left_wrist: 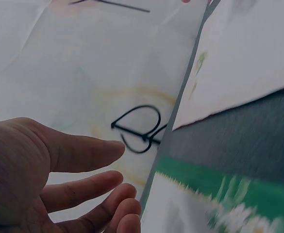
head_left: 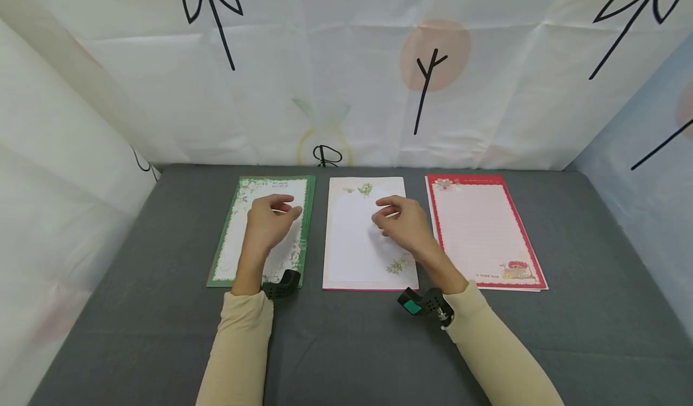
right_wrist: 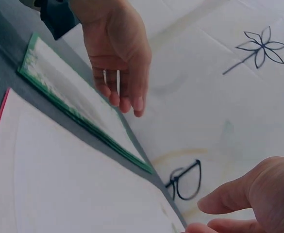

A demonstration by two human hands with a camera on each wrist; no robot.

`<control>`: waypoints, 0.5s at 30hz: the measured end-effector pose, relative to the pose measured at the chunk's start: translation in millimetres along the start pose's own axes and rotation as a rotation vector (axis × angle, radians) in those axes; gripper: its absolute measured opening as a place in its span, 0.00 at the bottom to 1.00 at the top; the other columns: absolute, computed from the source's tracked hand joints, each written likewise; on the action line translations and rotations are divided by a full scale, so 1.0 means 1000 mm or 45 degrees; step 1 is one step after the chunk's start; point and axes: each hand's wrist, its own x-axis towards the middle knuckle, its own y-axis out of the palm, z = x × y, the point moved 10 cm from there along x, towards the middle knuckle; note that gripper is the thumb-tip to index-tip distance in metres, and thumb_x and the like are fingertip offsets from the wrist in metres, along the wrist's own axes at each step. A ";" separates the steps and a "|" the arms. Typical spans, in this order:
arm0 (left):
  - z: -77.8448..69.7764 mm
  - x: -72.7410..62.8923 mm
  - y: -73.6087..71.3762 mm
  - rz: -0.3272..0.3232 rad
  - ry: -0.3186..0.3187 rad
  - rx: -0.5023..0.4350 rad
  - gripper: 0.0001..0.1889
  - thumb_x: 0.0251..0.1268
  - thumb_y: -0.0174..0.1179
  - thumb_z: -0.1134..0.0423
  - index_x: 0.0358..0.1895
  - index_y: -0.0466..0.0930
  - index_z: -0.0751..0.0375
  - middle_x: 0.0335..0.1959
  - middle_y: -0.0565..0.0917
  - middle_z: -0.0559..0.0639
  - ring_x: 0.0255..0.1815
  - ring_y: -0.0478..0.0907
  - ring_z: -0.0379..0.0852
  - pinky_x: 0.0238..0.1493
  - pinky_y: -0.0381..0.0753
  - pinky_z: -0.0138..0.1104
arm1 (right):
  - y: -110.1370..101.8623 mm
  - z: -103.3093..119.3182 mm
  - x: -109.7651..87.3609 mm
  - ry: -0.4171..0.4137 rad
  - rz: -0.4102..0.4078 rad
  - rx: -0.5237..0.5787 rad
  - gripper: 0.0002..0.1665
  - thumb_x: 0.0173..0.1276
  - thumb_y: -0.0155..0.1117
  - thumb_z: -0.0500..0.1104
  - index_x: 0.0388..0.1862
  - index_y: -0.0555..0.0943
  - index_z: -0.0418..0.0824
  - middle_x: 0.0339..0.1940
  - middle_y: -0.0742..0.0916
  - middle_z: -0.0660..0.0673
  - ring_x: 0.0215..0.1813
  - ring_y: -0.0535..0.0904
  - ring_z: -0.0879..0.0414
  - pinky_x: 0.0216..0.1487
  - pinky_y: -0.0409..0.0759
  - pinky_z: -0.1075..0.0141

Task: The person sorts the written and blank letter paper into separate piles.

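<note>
My left hand point(head_left: 271, 222) hovers over a stack of green-bordered stationery paper point(head_left: 231, 237), its fingers loosely bent with nothing between them. In the left wrist view the left thumb point(left_wrist: 88, 153) stands apart from the fingers point(left_wrist: 83, 189). My right hand point(head_left: 403, 222) is above the right part of a pale sheet of stationery paper point(head_left: 352, 243) with small leaf prints, fingers relaxed and holding nothing. To its right lies red-bordered stationery paper point(head_left: 482, 231) with faint lines and a small picture in the lower corner. In the right wrist view both hands show, apart from the papers.
The three paper stacks lie side by side on a dark grey cloth-covered table point(head_left: 335, 358). A white curtain point(head_left: 346, 87) with plant drawings hangs along the table's back edge, and more fabric hangs at both sides. Each wrist wears a black camera point(head_left: 283, 286).
</note>
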 end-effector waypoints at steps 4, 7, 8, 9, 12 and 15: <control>-0.012 -0.002 0.019 0.074 0.059 -0.004 0.21 0.71 0.63 0.62 0.63 0.80 0.67 0.48 0.83 0.63 0.51 0.81 0.59 0.45 0.81 0.48 | -0.019 -0.012 -0.005 0.039 -0.021 -0.010 0.23 0.69 0.64 0.36 0.61 0.79 0.28 0.44 0.86 0.33 0.40 0.87 0.40 0.41 0.86 0.53; -0.018 -0.004 0.031 0.124 0.088 -0.010 0.21 0.71 0.64 0.63 0.63 0.79 0.68 0.48 0.83 0.63 0.51 0.81 0.59 0.45 0.82 0.48 | -0.031 -0.022 -0.008 0.083 -0.024 -0.004 0.24 0.71 0.63 0.36 0.63 0.78 0.28 0.45 0.86 0.33 0.41 0.86 0.40 0.43 0.85 0.54; -0.020 -0.004 0.035 0.132 0.097 -0.006 0.21 0.71 0.64 0.63 0.63 0.79 0.69 0.47 0.83 0.63 0.51 0.81 0.59 0.45 0.82 0.48 | -0.034 -0.025 -0.009 0.102 -0.025 -0.008 0.24 0.71 0.63 0.37 0.63 0.78 0.28 0.45 0.86 0.34 0.41 0.86 0.41 0.43 0.85 0.56; -0.021 -0.005 0.038 0.137 0.100 -0.002 0.21 0.70 0.64 0.63 0.63 0.79 0.70 0.47 0.83 0.63 0.51 0.81 0.59 0.45 0.82 0.48 | -0.036 -0.028 -0.009 0.114 -0.022 -0.014 0.24 0.72 0.63 0.38 0.63 0.78 0.29 0.46 0.86 0.34 0.41 0.86 0.41 0.43 0.84 0.58; -0.024 -0.006 0.045 0.140 0.110 0.024 0.21 0.69 0.64 0.65 0.62 0.80 0.71 0.45 0.83 0.62 0.48 0.82 0.58 0.43 0.82 0.47 | -0.042 -0.034 -0.010 0.144 -0.021 -0.056 0.24 0.72 0.63 0.39 0.64 0.78 0.29 0.46 0.86 0.35 0.41 0.86 0.43 0.42 0.84 0.61; -0.024 -0.006 0.051 0.151 0.102 0.079 0.21 0.69 0.65 0.64 0.61 0.80 0.71 0.45 0.84 0.62 0.46 0.83 0.57 0.42 0.82 0.47 | -0.045 -0.037 -0.009 0.154 -0.016 -0.106 0.24 0.73 0.64 0.40 0.63 0.78 0.29 0.47 0.86 0.35 0.41 0.87 0.44 0.42 0.84 0.61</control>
